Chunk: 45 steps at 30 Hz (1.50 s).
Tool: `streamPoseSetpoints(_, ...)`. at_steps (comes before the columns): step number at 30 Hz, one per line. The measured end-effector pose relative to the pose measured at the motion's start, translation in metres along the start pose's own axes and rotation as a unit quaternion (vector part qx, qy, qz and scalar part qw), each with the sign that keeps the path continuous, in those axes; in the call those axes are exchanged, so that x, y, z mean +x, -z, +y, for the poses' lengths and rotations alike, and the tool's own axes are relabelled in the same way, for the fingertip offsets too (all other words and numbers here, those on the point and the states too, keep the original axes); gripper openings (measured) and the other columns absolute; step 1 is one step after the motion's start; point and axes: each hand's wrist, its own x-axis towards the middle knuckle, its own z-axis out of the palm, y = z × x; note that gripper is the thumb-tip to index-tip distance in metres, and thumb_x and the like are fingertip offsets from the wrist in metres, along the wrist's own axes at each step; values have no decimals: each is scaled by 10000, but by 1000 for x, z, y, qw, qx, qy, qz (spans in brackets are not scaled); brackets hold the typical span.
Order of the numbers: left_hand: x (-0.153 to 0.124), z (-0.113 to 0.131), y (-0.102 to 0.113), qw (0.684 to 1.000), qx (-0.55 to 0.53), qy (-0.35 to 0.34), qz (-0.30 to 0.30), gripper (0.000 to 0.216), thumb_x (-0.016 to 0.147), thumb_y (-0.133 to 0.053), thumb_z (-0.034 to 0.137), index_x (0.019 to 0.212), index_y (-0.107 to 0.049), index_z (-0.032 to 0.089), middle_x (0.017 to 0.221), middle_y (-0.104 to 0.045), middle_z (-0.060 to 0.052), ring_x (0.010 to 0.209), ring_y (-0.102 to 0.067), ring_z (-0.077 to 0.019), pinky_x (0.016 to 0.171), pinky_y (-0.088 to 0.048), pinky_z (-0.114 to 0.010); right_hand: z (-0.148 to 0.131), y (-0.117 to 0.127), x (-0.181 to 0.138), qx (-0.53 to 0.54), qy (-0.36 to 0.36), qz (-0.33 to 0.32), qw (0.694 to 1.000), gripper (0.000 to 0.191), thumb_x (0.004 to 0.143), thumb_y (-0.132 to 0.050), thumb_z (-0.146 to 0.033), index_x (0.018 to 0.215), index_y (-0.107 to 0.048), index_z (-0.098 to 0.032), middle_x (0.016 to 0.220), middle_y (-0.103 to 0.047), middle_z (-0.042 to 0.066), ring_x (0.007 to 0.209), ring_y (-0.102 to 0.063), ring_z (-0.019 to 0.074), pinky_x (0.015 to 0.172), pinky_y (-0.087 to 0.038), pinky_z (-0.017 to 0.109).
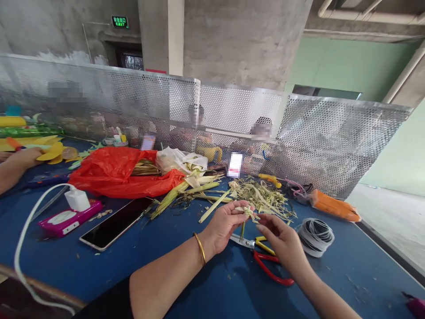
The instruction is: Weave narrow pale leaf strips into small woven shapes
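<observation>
at lower centre, two hands work on a small pale piece of leafy strips; the step in hand looks like shaping or arranging its strips, and the next move seems to call for a steady hold from one hand and light fingertip work from the other; the left hand is closed on the piece, pinching it between thumb and fingers; the right hand is half open, its fingertips at the piece's right edge, though whether they grip i cannot tell; a green stem shows just below, perhaps joined to it; under the hands, shears lie on the blue table; a coil sits at right; beyond the hands lies a heap of scraps, with a red bag left of centre; a mesh screen stands behind.
</observation>
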Motion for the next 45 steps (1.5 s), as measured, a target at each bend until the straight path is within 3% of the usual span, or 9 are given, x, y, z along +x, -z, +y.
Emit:
streamPoseSetpoints(2,0,-1,1,1000,18,-2,-5,392,639,-766,94,1011,-645,122,967,-716,-99,815,-669,-143,796,-483,-240,-8,-2,8,8,13,26,1000,371,785,-629,-442,1046,-645,-179,943,-699,83,837,-636,219,753,-510,335)
streamPoseSetpoints(6,0,-2,3,997,73,-15,-2,462,641,-764,123,1083,-632,125,793,-712,-39,730,-642,-121,744,-460,-229,-19,-6,22,3,38,-7,999,289,757,-654,-402,935,-679,-176,889,-678,70,816,-617,209,745,-490,324)
streamPoseSetpoints(13,-1,-5,1,991,137,4,-5,526,624,-751,118,1133,-619,115,766,-708,-35,749,-641,-141,797,-448,-262,-6,-12,20,76,17,-31,997,245,759,-648,-393,874,-683,-179,820,-650,36,772,-591,191,716,-470,310)
streamPoseSetpoints(18,-2,-11,-2,994,104,41,3,369,629,-793,249,948,-651,132,869,-700,-69,807,-648,-166,806,-472,-296,-3,-9,14,57,16,-28,998,190,780,-625,-374,818,-649,-189,830,-646,49,778,-606,203,727,-485,315)
streamPoseSetpoints(25,0,-17,2,982,170,-4,79,218,631,-779,305,687,-664,128,572,-585,6,520,-475,-74,546,-371,-205,-7,-10,8,-50,67,-18,996,148,837,-563,-342,813,-619,-207,781,-646,30,748,-579,181,698,-457,290)
streamPoseSetpoints(29,1,-18,5,983,171,-10,65,237,610,-796,322,636,-653,134,539,-563,18,519,-476,-78,577,-405,-215,-6,-11,10,45,20,-19,999,190,785,-625,-378,834,-581,-200,715,-627,8,674,-575,160,633,-455,271)
streamPoseSetpoints(33,0,-16,4,987,153,37,40,293,629,-792,369,722,-652,129,602,-613,-3,590,-597,-121,678,-471,-264,-1,-11,15,163,-40,-39,985,316,713,-689,-439,846,-557,-184,689,-619,-5,635,-585,154,603,-463,275)
streamPoseSetpoints(37,-2,-14,3,984,149,85,36,416,579,-838,331,893,-645,139,764,-688,-51,682,-675,-175,685,-487,-280,1,-10,16,136,-39,-26,990,297,711,-702,-415,830,-569,-178,688,-621,-7,644,-580,144,619,-457,270)
streamPoseSetpoints(45,0,-12,5,992,92,56,62,377,557,-855,213,858,-642,135,774,-689,-34,656,-668,-145,728,-514,-278,-11,0,18,123,-40,-32,991,317,734,-641,-490,780,-611,-179,691,-614,0,664,-574,148,650,-461,271)
